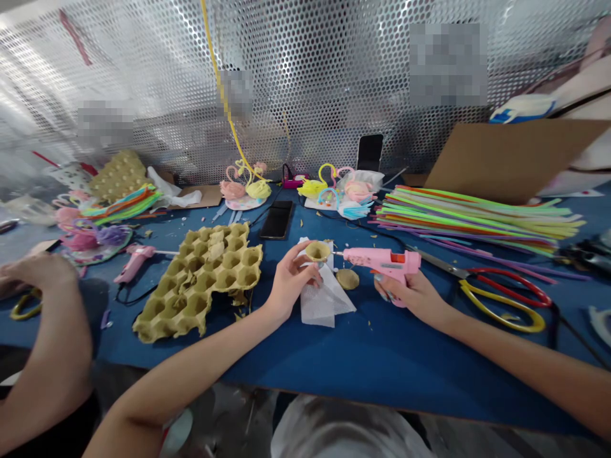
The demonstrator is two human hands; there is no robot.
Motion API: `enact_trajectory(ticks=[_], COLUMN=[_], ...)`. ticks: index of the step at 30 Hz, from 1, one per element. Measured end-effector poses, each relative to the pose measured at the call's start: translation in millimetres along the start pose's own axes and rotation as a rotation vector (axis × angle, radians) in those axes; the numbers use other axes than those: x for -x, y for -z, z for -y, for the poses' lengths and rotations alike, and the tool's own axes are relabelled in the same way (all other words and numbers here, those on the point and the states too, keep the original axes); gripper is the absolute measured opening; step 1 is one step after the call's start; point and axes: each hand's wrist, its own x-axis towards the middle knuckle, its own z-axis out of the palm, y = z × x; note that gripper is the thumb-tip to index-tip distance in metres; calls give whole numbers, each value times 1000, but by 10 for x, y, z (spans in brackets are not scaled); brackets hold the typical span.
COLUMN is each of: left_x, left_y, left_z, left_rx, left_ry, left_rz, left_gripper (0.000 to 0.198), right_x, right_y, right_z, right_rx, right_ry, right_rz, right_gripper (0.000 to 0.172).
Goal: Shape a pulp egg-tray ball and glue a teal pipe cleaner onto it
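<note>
My left hand (296,273) pinches a small cup cut from an egg carton (318,250), its open side tilted up. In my right hand (409,294) is a pink glue gun (382,259), its nozzle close to the cup's right side; whether they touch I cannot tell. Below the cup lies a white tissue (327,302) on the blue table. Just right of the tissue sits a round cardboard-coloured piece (347,278). The torn egg carton (205,280) rests left of my left hand.
A black phone (277,220) lies behind the carton. Scissors with red and yellow handles (506,299) and a pile of pipe cleaners (477,219) are on the right. Pipe-cleaner swans (351,191) stand at the back. A co-worker's arm (62,318) and another pink glue gun (135,262) are left.
</note>
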Motion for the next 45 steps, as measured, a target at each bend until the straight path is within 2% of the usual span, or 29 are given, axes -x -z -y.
enact_trajectory(ticks=[6, 13, 20, 26, 37, 45], left_x=[-4, -2, 0, -5, 3, 15], left_y=[2, 0, -4, 17, 0, -9], left_z=[7, -25, -24, 8, -9, -26], left_rx=[-23, -30, -61, -59, -69, -60], left_ry=[6, -12, -15, -33, -36, -56], left_rz=[-21, 8, 17, 14, -18, -8], left_gripper=[55, 58, 47, 48, 48, 50], right_x=[7, -1, -2, 1, -1, 3], right_y=[4, -3, -4, 7, 15, 6], right_z=[-7, 19, -22, -53, -3, -23], right_rx=[-13, -25, -46, -54, -63, -99], right_ry=[-4, -2, -19, -2, -8, -64], right_rz=[12, 16, 15, 4, 42, -2], right_gripper=[55, 52, 52, 51, 61, 63])
